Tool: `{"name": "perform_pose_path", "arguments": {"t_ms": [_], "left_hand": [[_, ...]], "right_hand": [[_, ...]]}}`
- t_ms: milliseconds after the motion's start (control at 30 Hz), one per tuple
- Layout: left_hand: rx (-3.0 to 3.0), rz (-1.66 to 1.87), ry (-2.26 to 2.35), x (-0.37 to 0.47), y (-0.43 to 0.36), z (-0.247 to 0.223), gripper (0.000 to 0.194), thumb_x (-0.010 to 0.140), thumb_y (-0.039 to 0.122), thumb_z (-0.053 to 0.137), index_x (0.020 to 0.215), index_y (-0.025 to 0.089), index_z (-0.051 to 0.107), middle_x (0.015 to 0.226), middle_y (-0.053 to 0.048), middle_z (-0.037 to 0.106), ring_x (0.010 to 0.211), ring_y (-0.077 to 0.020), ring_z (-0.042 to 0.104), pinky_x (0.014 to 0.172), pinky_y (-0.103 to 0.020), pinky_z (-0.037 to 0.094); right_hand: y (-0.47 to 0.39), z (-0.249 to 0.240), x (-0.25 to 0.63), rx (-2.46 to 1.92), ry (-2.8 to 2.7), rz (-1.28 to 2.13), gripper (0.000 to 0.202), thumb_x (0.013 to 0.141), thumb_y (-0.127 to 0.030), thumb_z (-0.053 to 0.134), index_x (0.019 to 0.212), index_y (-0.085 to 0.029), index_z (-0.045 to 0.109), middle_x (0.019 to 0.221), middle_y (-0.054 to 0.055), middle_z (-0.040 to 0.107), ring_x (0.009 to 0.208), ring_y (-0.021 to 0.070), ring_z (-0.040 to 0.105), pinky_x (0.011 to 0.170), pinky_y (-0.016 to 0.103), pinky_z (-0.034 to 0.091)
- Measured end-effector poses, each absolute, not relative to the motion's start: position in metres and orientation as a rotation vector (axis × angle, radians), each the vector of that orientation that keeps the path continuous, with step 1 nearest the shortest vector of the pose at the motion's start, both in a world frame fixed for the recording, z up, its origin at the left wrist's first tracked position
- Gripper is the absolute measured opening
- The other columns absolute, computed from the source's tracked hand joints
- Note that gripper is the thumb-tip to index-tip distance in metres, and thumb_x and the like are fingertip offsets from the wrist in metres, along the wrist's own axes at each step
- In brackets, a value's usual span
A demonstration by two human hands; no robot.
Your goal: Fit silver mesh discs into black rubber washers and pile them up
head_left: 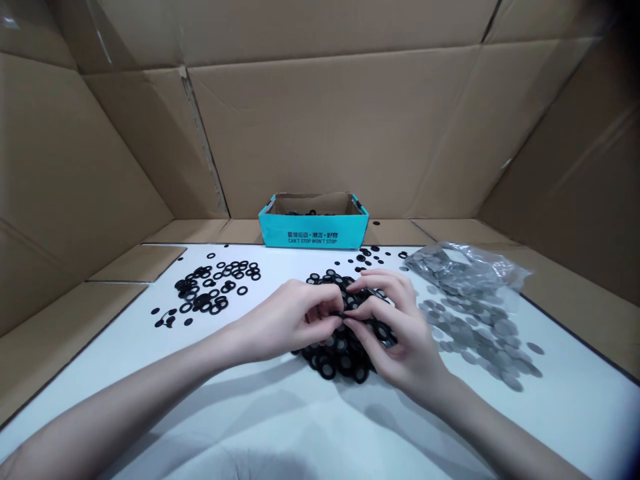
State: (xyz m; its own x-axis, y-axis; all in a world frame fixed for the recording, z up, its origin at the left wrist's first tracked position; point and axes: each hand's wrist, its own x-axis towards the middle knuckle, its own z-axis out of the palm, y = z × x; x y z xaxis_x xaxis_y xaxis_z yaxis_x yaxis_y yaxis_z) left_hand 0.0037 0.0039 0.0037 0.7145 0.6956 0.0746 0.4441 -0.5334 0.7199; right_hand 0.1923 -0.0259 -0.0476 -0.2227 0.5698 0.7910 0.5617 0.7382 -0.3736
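Black piece [342,315] pinched between left hand [293,315] and right hand [407,333], fingertips together over pile [345,362]. Slack pinch could drop it, lost among similar pieces.

A smooth white tabletop [565,403] carries everything. At its middle lies a heap of black rings with grey centres [345,361]. Loose black rings [203,302] scatter at ten o'clock, some overlapping. Small black discs [361,258] dot the surface just past twelve. Matte grey discs [480,340] spread at three o'clock, and a clear plastic bag of grey discs [455,267] slumps at two.
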Motion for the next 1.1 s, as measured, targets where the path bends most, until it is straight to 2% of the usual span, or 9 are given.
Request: {"name": "perform_pose_path", "arguments": {"t_ms": [233,467,567,733,900,1033,1100], "left_hand": [[2.214,0.508,0.851,0.005,0.003,0.006,0.01,0.085,0.013,0.052,0.076,0.016,0.053,0.063,0.005,0.051,0.057,-0.0076,0.046,0.053,-0.017,0.036],[2.26,0.741,0.825,0.004,0.004,0.0,0.01,0.091,0.022,0.054,0.085,0.015,0.057,0.083,-0.001,0.061,0.07,-0.011,0.055,0.065,-0.021,0.045],[2.298,0.702,0.816,0.005,0.004,-0.001,0.01,0.094,0.021,0.05,0.088,0.016,0.056,0.079,0.0,0.061,0.067,-0.0104,0.054,0.063,-0.021,0.043],[2.362,0.679,0.815,0.006,0.003,-0.002,0.007,0.092,0.017,0.051,0.086,0.016,0.055,0.074,0.002,0.06,0.064,-0.0097,0.054,0.061,-0.02,0.042],[2.419,0.674,0.817,0.004,0.003,-0.003,0.007,0.09,0.015,0.054,0.084,0.016,0.055,0.071,0.002,0.061,0.062,-0.0097,0.054,0.06,-0.02,0.043],[2.383,0.765,0.751,0.003,0.004,-0.004,0.002,0.089,0.018,0.06,0.09,0.016,0.059,0.078,0.0,0.066,0.067,-0.0108,0.061,0.064,-0.02,0.048],[2.377,0.824,0.696,0.003,0.005,-0.003,0.013,0.087,0.017,0.066,0.098,0.015,0.06,0.082,-0.001,0.068,0.07,-0.0111,0.063,0.068,-0.02,0.05]], "right_hand": [[-0.026,-0.049,0.193,-0.893,-1.842,0.055,0.015,0.083,-0.011,0.058,0.077,-0.024,0.054,0.102,0.006,0.061,0.104,0.0275,0.056,0.09,0.05,0.044],[-0.024,-0.046,0.195,-0.951,-1.842,0.13,0.009,0.086,-0.019,0.059,0.08,-0.025,0.056,0.106,0.008,0.063,0.107,0.0283,0.055,0.092,0.051,0.043],[-0.023,-0.045,0.197,-0.955,-1.851,0.088,0.006,0.087,-0.02,0.06,0.084,-0.026,0.058,0.108,0.008,0.063,0.109,0.0284,0.054,0.094,0.051,0.042],[-0.024,-0.046,0.195,-0.937,-1.843,0.105,0.016,0.087,-0.016,0.057,0.075,-0.024,0.052,0.102,0.007,0.062,0.104,0.0272,0.055,0.089,0.049,0.043],[-0.025,-0.047,0.194,-0.929,-1.825,0.084,0.015,0.086,-0.015,0.057,0.074,-0.024,0.053,0.102,0.007,0.061,0.104,0.0265,0.055,0.09,0.047,0.042],[-0.02,-0.048,0.197,-0.957,-1.763,0.263,0.013,0.087,-0.021,0.058,0.075,-0.024,0.055,0.097,0.006,0.062,0.101,0.025,0.057,0.088,0.042,0.044],[-0.017,-0.05,0.199,-0.934,-1.706,0.434,0.012,0.088,-0.024,0.059,0.076,-0.024,0.057,0.098,0.006,0.061,0.1,0.0239,0.058,0.088,0.04,0.045]]}}
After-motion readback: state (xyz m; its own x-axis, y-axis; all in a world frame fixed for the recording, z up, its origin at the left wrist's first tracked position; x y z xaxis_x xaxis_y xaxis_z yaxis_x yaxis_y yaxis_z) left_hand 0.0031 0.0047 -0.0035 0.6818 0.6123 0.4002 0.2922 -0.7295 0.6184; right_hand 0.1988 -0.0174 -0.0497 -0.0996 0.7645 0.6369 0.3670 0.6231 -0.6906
